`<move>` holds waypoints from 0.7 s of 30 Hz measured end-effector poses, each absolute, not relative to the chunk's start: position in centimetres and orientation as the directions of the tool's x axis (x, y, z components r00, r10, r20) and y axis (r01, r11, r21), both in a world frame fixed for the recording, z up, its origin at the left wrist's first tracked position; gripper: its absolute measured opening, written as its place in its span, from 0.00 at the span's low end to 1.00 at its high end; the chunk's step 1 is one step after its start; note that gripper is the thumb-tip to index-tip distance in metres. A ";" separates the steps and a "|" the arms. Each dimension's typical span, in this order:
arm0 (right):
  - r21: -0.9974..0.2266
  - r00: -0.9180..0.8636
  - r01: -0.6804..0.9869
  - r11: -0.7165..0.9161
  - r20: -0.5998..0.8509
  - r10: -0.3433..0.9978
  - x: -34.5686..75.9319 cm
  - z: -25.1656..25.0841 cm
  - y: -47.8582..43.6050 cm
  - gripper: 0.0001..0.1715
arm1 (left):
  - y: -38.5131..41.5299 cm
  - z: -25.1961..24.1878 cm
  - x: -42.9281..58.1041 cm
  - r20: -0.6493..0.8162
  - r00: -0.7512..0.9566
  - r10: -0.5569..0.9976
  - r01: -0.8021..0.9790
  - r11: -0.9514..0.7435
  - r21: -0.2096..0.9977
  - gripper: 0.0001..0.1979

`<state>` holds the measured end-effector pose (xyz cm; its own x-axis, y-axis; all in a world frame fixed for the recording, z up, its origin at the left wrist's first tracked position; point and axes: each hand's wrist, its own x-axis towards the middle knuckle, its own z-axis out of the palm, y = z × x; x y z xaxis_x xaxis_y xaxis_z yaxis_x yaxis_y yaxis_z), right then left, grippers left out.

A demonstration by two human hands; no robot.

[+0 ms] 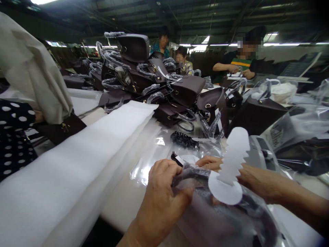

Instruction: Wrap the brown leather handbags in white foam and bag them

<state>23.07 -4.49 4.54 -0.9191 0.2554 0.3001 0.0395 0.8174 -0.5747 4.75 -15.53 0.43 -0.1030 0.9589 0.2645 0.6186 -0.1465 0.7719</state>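
Note:
In front of me is a handbag (221,223) in clear plastic, with film-wrapped handles. My left hand (164,192) is closed on the near left side of the plastic by a handle, thumb towards me and fingers curled over the far edge. Across the handle, my right hand (209,162) bends its fingers at the bag's far side. A white piece with a jagged edge (232,164) stands up from the handle and hides part of that hand. Just beyond my left fingers lies a small dark item with a white label (178,159).
A tall heap of dark brown handbags (144,79) fills the table's far side. White foam sheets (77,161) are stacked at left, beside clear plastic bags (151,157). A black coiled cord (185,140) lies ahead. People work behind the heap; a polka-dot sleeve (15,137) shows at left.

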 end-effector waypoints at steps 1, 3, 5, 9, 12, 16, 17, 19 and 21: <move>-0.576 -0.931 0.042 0.817 0.275 0.242 23.1 4.5 -4.4 0.19 | -15.5 0.6 4.9 0.267 -0.098 0.959 0.657 -0.139 0.741 0.03; -0.586 -0.971 0.000 0.810 0.195 0.141 23.2 4.5 -4.3 0.17 | -15.5 0.6 5.1 0.298 -0.086 0.951 0.716 -0.149 0.682 0.04; -0.611 -0.981 -0.027 0.791 0.170 0.098 23.2 4.5 -4.2 0.14 | -15.6 0.5 5.3 0.308 -0.073 0.949 0.741 -0.155 0.654 0.07; -0.671 -0.979 -0.113 0.733 0.202 0.034 23.3 4.1 -4.1 0.14 | -15.8 0.6 5.3 0.234 -0.146 0.961 0.690 -0.071 0.720 0.25; -0.695 -0.970 -0.166 0.699 0.243 0.011 23.7 3.4 -4.1 0.12 | -15.7 1.0 5.3 0.128 -0.156 0.979 0.547 -0.022 0.837 0.36; -0.688 -0.954 -0.213 0.693 0.301 0.006 24.1 2.5 -3.9 0.09 | -15.2 1.3 4.9 -0.018 -0.052 0.999 0.353 0.035 0.935 0.38; -0.681 -0.951 -0.212 0.700 0.308 0.011 24.1 2.3 -3.9 0.09 | -15.1 1.3 4.8 -0.026 -0.028 0.999 0.356 0.034 0.934 0.38; -0.664 -0.950 -0.203 0.720 0.313 0.021 24.0 2.0 -3.8 0.07 | -15.0 1.1 4.6 -0.004 -0.004 1.000 0.432 0.006 0.902 0.38; -0.637 -0.948 -0.205 0.743 0.317 0.010 23.8 1.9 -3.7 0.06 | -15.0 1.0 4.5 0.043 -0.005 0.999 0.495 -0.035 0.868 0.36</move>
<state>23.83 -3.71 1.86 -0.9483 0.0101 0.3173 -0.2052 0.7431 -0.6370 4.48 -15.00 0.98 -0.0051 0.9991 0.0431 0.4952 -0.0349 0.8681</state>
